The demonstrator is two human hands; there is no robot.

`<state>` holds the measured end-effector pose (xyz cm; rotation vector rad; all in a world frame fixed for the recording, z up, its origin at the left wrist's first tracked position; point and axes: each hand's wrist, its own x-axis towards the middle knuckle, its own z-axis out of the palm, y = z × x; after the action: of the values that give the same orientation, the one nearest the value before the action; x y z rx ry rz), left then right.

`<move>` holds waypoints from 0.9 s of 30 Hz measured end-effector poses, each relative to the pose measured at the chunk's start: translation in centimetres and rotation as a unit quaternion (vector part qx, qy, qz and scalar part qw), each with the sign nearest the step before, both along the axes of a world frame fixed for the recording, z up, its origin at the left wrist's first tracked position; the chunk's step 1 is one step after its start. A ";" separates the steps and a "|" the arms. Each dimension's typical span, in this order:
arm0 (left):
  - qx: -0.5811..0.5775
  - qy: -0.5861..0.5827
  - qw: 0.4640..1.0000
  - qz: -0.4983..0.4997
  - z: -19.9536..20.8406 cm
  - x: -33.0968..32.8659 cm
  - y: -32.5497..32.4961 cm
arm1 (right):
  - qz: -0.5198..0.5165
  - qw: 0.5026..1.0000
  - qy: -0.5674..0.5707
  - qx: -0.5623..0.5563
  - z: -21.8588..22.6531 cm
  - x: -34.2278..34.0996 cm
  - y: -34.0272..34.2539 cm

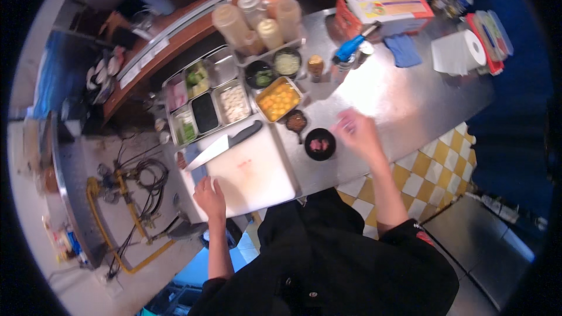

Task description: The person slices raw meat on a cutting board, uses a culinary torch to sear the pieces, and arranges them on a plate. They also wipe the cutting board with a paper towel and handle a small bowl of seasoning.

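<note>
My left hand point(209, 197) rests at the left part of the white cutting board point(266, 167), its thumb apart from the fingers. Just beyond its fingertips lies a folded blue-grey cloth point(199, 174). A knife point(213, 151) with a black handle lies across the board's far left corner, and faint reddish marks show on the board. My right hand point(357, 130) hovers over the steel table, right of a small black bowl point(320, 144) with pink pieces in it. Its fingers are bent and smeared, so their hold is unclear. A small dark dish of brown seasoning point(296, 121) sits beyond the bowl.
Beyond the board stand a tray of ingredient containers point(206, 112), a metal pan of yellow pieces point(279, 100) and squeeze bottles point(231, 23). Farther right are a blue-topped torch point(351, 48), a cardboard box point(383, 9), a blue cloth point(403, 50) and a paper roll point(459, 52).
</note>
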<state>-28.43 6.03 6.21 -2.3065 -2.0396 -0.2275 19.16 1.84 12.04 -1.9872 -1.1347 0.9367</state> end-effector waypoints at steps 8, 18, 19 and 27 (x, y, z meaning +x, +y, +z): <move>0.003 -0.193 0.979 0.069 -2.0 -6.2 -0.8 | 0.379 0.904 -0.051 0.190 -6.6 -33.8 6.1; -0.043 -0.129 0.990 -0.045 -2.5 -9.6 0.5 | 0.459 0.845 -0.241 0.132 -8.9 -40.9 9.0; -0.028 -0.127 0.988 -0.077 -3.8 -9.4 0.1 | 0.428 0.871 -0.176 0.163 -7.4 -38.9 8.1; -0.166 -0.089 0.981 -0.051 -4.4 -7.2 -3.8 | -0.313 0.865 -0.211 0.331 -4.1 -9.8 1.9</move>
<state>-35.61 2.21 1.81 -2.6803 -2.1898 -0.1060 9.34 3.70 7.97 -1.7925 -0.7669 -0.2305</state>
